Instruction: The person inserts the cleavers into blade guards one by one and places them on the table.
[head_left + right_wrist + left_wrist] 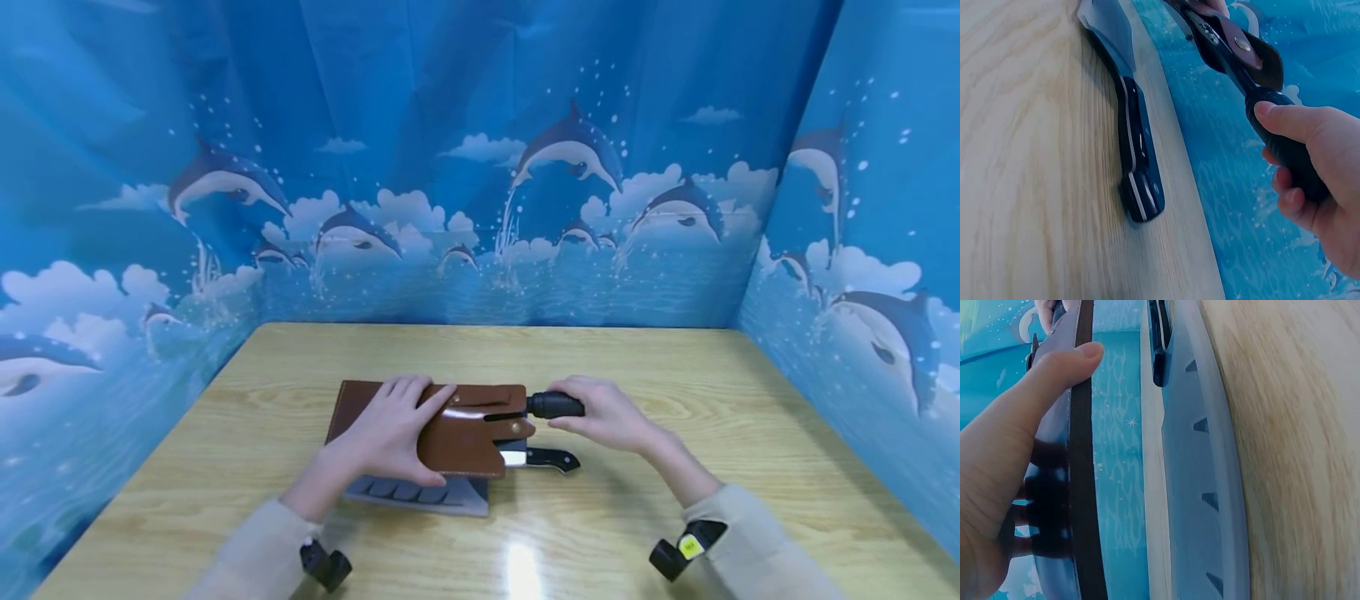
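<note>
A brown leather sheath [468,437] is raised above the wooden table. My left hand [390,425] grips it, thumb over the near edge and fingers spread across its face. From the sheath's right end sticks the black handle of a knife [553,405], whose blade is mostly hidden inside. My right hand [609,414] grips that handle, fingers and thumb curled round it in the right wrist view. A strap with a metal snap [1243,44] lies beside the handle. Below, a second knife with a riveted black handle [553,458] lies on the table, partly covered by the sheath.
A grey piece with a row of dark scalloped marks [420,493] lies on the table [600,533] under the sheath's near edge. A blue curtain printed with dolphins [480,208] stands behind the table and along its sides.
</note>
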A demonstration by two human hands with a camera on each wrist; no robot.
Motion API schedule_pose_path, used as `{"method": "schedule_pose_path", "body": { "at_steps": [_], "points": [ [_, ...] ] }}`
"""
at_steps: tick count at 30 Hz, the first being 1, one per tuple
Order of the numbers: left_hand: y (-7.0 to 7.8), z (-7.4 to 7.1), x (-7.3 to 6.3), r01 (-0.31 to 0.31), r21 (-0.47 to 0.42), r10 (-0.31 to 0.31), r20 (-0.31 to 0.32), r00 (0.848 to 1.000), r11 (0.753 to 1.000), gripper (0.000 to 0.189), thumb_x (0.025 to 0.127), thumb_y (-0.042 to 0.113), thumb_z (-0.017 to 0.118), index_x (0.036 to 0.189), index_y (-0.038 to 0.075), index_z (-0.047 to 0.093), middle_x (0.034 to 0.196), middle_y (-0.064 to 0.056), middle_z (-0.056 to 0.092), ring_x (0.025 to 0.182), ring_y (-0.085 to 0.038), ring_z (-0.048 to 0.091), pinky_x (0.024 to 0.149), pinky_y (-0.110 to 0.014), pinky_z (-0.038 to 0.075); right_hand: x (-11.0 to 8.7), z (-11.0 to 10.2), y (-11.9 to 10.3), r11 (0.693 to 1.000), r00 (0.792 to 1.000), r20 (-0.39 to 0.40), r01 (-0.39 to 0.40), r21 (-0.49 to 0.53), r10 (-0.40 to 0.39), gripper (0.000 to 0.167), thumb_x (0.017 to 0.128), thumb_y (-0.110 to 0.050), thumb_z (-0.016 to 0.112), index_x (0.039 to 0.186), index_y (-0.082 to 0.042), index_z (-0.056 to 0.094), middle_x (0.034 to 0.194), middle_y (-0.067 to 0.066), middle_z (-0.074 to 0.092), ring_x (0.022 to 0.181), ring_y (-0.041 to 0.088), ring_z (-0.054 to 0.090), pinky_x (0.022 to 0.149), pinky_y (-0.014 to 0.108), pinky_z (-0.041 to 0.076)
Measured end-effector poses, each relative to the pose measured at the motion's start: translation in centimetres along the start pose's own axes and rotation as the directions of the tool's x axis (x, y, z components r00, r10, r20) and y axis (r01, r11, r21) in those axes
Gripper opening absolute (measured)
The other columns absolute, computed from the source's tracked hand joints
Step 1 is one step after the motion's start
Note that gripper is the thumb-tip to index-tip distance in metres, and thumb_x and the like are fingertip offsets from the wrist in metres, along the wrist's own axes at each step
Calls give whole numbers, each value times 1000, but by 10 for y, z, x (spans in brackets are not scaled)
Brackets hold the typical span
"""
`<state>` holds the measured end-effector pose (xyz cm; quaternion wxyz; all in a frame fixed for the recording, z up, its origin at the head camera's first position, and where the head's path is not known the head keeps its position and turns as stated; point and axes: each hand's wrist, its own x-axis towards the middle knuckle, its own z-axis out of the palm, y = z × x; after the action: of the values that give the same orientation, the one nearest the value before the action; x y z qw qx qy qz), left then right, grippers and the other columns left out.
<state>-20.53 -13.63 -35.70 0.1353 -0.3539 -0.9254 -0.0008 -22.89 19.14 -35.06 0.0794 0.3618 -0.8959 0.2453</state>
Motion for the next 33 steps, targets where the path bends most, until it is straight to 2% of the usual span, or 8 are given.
{"method": "schedule_pose_path", "body": {
  "at_steps": [8, 12, 15, 17, 20, 24, 28, 33],
  "points": [
    [5, 0, 1, -3, 23, 3, -25, 1000, 1000, 116, 55, 78, 64, 146, 16, 29, 131, -18, 41, 118, -32, 40, 96, -56, 29, 4, 5, -7, 994, 997, 36, -77, 75, 75, 38, 83, -23, 70, 116, -7, 60, 104, 6, 63, 87, 17, 58, 69, 32, 48],
    [6, 1, 1, -6, 41, 7, -40, 999, 999, 117, 54, 79, 64, 146, 16, 30, 130, -17, 41, 117, -32, 41, 95, -57, 29, 3, 4, -7, 990, 994, 74, -84, 112, 76, 40, 85, -21, 67, 121, -6, 57, 108, 7, 61, 88, 18, 57, 69, 32, 47],
    [5, 1, 0, -9, 60, 12, -49, 999, 998, 117, 53, 80, 63, 146, 16, 31, 130, -16, 42, 117, -31, 41, 94, -57, 30, 2, 1, -6, 979, 989, 129, -94, 178, 72, 41, 89, -20, 63, 125, -5, 54, 111, 9, 59, 88, 18, 56, 70, 33, 46],
    [5, 1, -1, -7, 69, 11, -55, 998, 998, 117, 52, 80, 63, 145, 16, 32, 130, -16, 42, 116, -32, 41, 94, -57, 30, 1, -2, -5, 962, 981, 177, -119, 246, 76, 43, 91, -21, 60, 129, -3, 50, 113, 11, 56, 86, 18, 55, 68, 33, 47],
    [4, 2, -2, -1, 65, 5, -60, 998, 998, 117, 52, 80, 63, 145, 16, 33, 129, -16, 43, 116, -32, 42, 94, -57, 30, -1, -5, -2, 907, 963, 246, -195, 373, 107, 46, 94, -20, 55, 134, -1, 44, 107, 14, 54, 80, 21, 53, 64, 35, 47],
    [3, 2, -3, 6, 53, -2, -75, 997, 999, 117, 52, 79, 64, 145, 16, 33, 129, -17, 43, 116, -32, 42, 94, -57, 31, -1, -8, -1, 845, 959, 261, -230, 483, 112, 47, 96, -15, 51, 137, 3, 38, 98, 15, 54, 78, 31, 54, 64, 35, 48],
    [2, 1, -1, 1, 53, 5, -114, 993, 999, 118, 50, 78, 66, 144, 15, 34, 129, -17, 43, 116, -33, 42, 93, -57, 31, -1, -9, -4, 828, 972, 209, -203, 522, 107, 48, 96, -15, 51, 138, 4, 37, 108, 19, 54, 84, 32, 56, 69, 34, 50],
    [3, 2, 2, -27, 43, 33, -128, 991, 999, 118, 51, 78, 66, 145, 15, 32, 129, -18, 41, 116, -33, 40, 94, -58, 30, 1, -9, -7, 821, 976, 176, -204, 533, 128, 48, 95, -17, 52, 138, 2, 39, 121, 24, 50, 85, 28, 57, 69, 35, 50]
  ]
}}
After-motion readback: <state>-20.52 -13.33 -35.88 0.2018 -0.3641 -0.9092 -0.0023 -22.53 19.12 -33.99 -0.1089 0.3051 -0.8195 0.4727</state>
